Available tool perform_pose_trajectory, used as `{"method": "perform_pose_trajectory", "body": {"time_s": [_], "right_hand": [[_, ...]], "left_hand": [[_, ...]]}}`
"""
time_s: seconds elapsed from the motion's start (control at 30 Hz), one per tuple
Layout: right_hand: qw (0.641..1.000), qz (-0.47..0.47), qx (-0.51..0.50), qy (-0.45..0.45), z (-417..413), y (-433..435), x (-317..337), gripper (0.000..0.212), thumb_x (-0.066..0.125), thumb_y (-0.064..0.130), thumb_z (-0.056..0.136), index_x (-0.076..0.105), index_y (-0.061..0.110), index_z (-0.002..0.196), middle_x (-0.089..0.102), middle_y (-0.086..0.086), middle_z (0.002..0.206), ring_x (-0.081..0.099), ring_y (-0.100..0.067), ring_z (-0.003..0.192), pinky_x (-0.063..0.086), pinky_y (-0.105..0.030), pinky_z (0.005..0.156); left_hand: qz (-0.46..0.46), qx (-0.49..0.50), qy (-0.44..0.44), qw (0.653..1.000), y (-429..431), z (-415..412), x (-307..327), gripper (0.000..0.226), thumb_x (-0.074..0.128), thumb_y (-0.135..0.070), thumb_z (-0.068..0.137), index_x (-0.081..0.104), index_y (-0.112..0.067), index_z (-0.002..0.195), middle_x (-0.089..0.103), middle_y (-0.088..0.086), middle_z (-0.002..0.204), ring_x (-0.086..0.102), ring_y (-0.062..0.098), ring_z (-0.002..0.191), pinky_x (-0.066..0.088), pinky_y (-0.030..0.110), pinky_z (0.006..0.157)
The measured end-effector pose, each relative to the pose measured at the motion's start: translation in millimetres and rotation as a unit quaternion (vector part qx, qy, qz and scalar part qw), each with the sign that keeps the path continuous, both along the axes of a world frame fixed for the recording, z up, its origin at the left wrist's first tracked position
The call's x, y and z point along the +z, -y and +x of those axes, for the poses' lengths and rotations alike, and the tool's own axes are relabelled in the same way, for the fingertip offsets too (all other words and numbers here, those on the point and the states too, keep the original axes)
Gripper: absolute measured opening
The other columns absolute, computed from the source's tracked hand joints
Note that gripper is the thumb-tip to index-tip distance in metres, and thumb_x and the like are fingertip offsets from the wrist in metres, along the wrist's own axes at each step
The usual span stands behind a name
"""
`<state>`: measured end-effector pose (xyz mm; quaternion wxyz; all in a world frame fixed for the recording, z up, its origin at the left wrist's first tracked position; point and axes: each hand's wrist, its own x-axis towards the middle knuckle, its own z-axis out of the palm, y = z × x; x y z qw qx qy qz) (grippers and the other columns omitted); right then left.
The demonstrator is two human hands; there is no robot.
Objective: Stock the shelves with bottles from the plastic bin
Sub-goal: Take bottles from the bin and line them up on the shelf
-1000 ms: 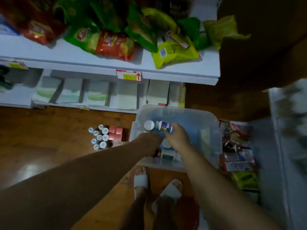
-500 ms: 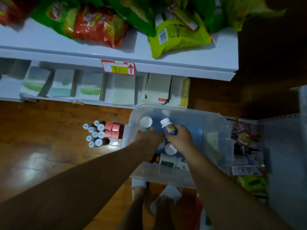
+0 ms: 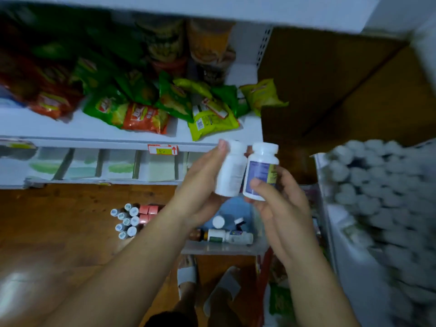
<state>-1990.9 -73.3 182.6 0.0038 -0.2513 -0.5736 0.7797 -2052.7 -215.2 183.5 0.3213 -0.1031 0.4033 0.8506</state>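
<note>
Head view, looking down past both forearms: gripping a plain white bottle (image 3: pixel 230 172) upright in the left hand (image 3: pixel 200 185), pressing the thumb (image 3: pixel 223 148) up beside the cap; clasping a labelled bottle (image 3: pixel 259 171) in the right hand (image 3: pixel 280 206), curling the fingers (image 3: pixel 286 179) round its purple-and-yellow label. Holding the two side by side, touching or nearly so, well above the plastic bin (image 3: pixel 224 250); probably taking a pair at once to save trips, caps up for setting straight down. Showing more bottles (image 3: pixel 227 236) lying in the bin on the wooden floor (image 3: pixel 59 220), near small vials (image 3: pixel 126 220) and pink boxes (image 3: pixel 148 210). Facing a white shelf (image 3: pixel 70 128) piled with snack bags (image 3: pixel 141 116); standing beside a blurred rack of white-capped bottles (image 3: pixel 377 185) at right, likely the destination.
</note>
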Motion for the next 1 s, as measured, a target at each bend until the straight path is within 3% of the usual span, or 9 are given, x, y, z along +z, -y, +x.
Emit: {"method": "perform_pose_trajectory", "body": {"time_s": [0.17, 0.3, 0.4, 0.53, 0.6, 0.67, 0.73, 0.83, 1.0], "right_hand": [[0.996, -0.002, -0.074, -0.047, 21.8, -5.2, 101.0, 0.063, 0.089, 0.026, 0.074, 0.062, 0.013, 0.13, 0.078, -0.004, 0.111, 0.074, -0.019, 0.093, 0.056, -0.037, 0.071], [0.988, -0.013, -0.121, -0.094, 53.7, -15.8, 142.0, 0.057, 0.067, 0.046, 0.09, 0.061, 0.004, 0.127, 0.071, -0.009, 0.091, 0.065, -0.018, 0.069, 0.05, -0.033, 0.056], [0.981, -0.049, -0.166, -0.093, 90.3, -29.2, 156.7, 0.055, 0.056, 0.049, 0.096, 0.065, 0.007, 0.129, 0.07, -0.012, 0.094, 0.062, -0.016, 0.067, 0.047, -0.026, 0.052], [0.966, -0.039, -0.222, -0.123, 147.7, -51.4, 167.2, 0.048, 0.053, 0.034, 0.101, 0.058, 0.006, 0.139, 0.07, -0.016, 0.1, 0.057, -0.02, 0.064, 0.043, -0.03, 0.048], [0.959, -0.012, -0.255, -0.127, 177.7, -60.3, 174.7, 0.051, 0.049, 0.025, 0.097, 0.052, 0.007, 0.144, 0.071, -0.014, 0.097, 0.06, -0.021, 0.061, 0.048, -0.029, 0.046], [0.952, 0.023, -0.279, -0.122, 212.6, -63.7, 184.1, 0.052, 0.052, 0.022, 0.088, 0.056, 0.017, 0.14, 0.074, -0.016, 0.1, 0.064, -0.023, 0.061, 0.049, -0.03, 0.045], [0.944, 0.067, -0.302, -0.118, 248.9, -63.0, 194.8, 0.05, 0.054, 0.022, 0.085, 0.061, 0.028, 0.134, 0.075, -0.017, 0.104, 0.067, -0.025, 0.065, 0.049, -0.03, 0.048], [0.928, 0.111, -0.332, -0.13, 304.5, -60.7, 210.5, 0.047, 0.055, 0.021, 0.091, 0.061, 0.034, 0.136, 0.072, -0.026, 0.109, 0.066, -0.029, 0.072, 0.048, -0.035, 0.054], [0.889, 0.168, -0.399, -0.149, 413.9, -55.3, 232.6, 0.041, 0.047, 0.008, 0.109, 0.059, 0.033, 0.138, 0.067, -0.031, 0.112, 0.067, -0.029, 0.074, 0.05, -0.035, 0.057]], "left_hand": [[0.093, -0.063, 0.072, 0.991, -28.7, 8.8, 85.7, 0.058, 0.04, -0.057, 0.108, 0.069, -0.009, 0.123, 0.073, 0.013, 0.109, 0.071, 0.026, 0.095, 0.059, 0.036, 0.078], [0.114, -0.112, 0.101, 0.982, -48.0, 24.6, 118.4, 0.054, 0.046, -0.06, 0.105, 0.071, -0.014, 0.115, 0.065, 0.005, 0.094, 0.061, 0.02, 0.077, 0.052, 0.034, 0.069], [0.119, -0.178, 0.114, 0.97, -68.0, 47.0, 134.7, 0.065, 0.042, -0.069, 0.102, 0.072, -0.013, 0.118, 0.068, 0.005, 0.09, 0.065, 0.019, 0.068, 0.059, 0.03, 0.058], [0.058, -0.26, 0.063, 0.962, -95.7, 90.3, 155.9, 0.074, 0.039, -0.074, 0.099, 0.071, -0.011, 0.124, 0.076, 0.012, 0.107, 0.074, 0.028, 0.089, 0.066, 0.044, 0.07], [0.06, -0.292, 0.046, 0.953, -103.9, 114.3, 168.5, 0.067, 0.052, -0.072, 0.095, 0.076, -0.014, 0.118, 0.073, 0.011, 0.112, 0.069, 0.028, 0.1, 0.063, 0.043, 0.078], [0.059, -0.32, -0.004, 0.946, -110.0, 139.7, 179.0, 0.049, 0.075, -0.062, 0.083, 0.082, -0.02, 0.107, 0.07, 0.012, 0.113, 0.066, 0.024, 0.097, 0.059, 0.038, 0.078], [0.059, -0.35, -0.043, 0.934, -114.6, 166.5, 192.0, 0.049, 0.086, -0.051, 0.077, 0.081, -0.019, 0.114, 0.069, 0.014, 0.115, 0.067, 0.021, 0.091, 0.06, 0.034, 0.071], [0.039, -0.391, -0.081, 0.916, -126.1, 210.0, 216.1, 0.049, 0.075, -0.047, 0.081, 0.077, -0.012, 0.115, 0.074, 0.013, 0.101, 0.07, 0.015, 0.072, 0.059, 0.025, 0.053], [0.01, -0.449, -0.172, 0.877, -146.1, 305.0, 245.3, 0.046, 0.066, -0.054, 0.083, 0.081, -0.017, 0.105, 0.079, 0.014, 0.101, 0.073, 0.02, 0.074, 0.062, 0.028, 0.058]]}}
